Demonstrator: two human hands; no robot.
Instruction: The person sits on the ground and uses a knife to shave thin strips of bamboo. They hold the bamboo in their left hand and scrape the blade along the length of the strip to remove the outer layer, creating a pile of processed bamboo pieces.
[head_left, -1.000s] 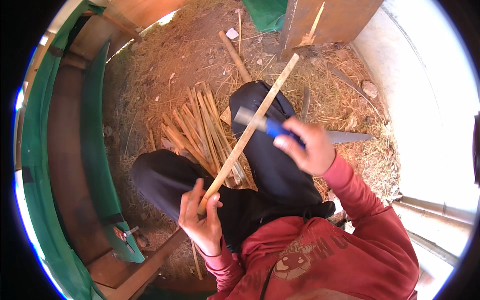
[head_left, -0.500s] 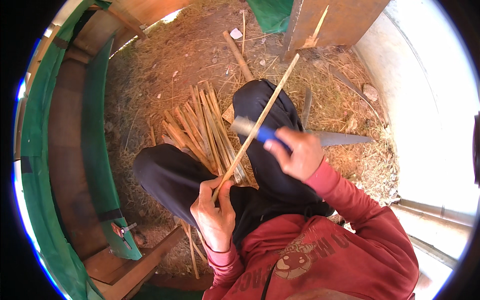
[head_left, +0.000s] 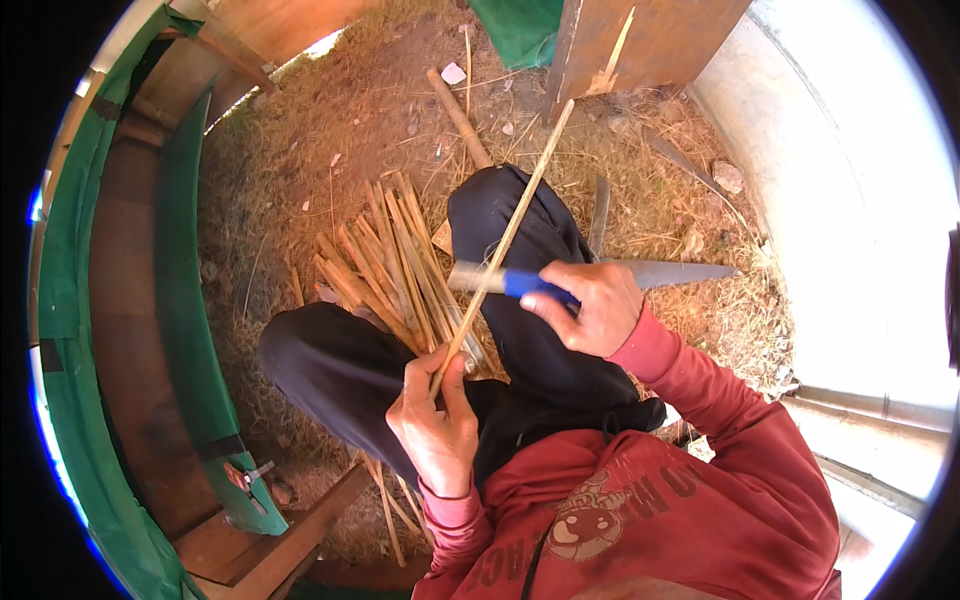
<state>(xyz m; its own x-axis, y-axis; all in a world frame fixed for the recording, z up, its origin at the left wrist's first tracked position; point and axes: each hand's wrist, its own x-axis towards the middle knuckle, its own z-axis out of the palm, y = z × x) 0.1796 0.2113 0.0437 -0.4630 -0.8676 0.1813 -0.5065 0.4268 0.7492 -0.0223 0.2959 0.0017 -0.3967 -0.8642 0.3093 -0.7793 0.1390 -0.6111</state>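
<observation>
My left hand (head_left: 435, 425) pinches the lower end of a long, thin wooden strip (head_left: 530, 195), which slants up and away to the right above my legs. In my right hand (head_left: 597, 308) is a knife with a blue handle (head_left: 524, 285), its fingers wrapped round the grip. The knife's pale blade (head_left: 466, 277) is smeared by motion and lies across the strip at about its middle. I cannot tell whether the edge touches the wood. A pile of split strips (head_left: 400, 265) lies on the ground between my knees.
A saw blade (head_left: 685, 273) lies on the straw-strewn ground beyond my right hand. Ahead is a round pole (head_left: 460, 120), near a brown board (head_left: 660, 45). Green-covered panels (head_left: 185, 300) stand along the left, a white wall (head_left: 830, 200) on the right.
The knife has moved slightly down along the strip toward my left hand, its blade turning more level. The whole view has shifted a little. My left hand keeps its pinch.
</observation>
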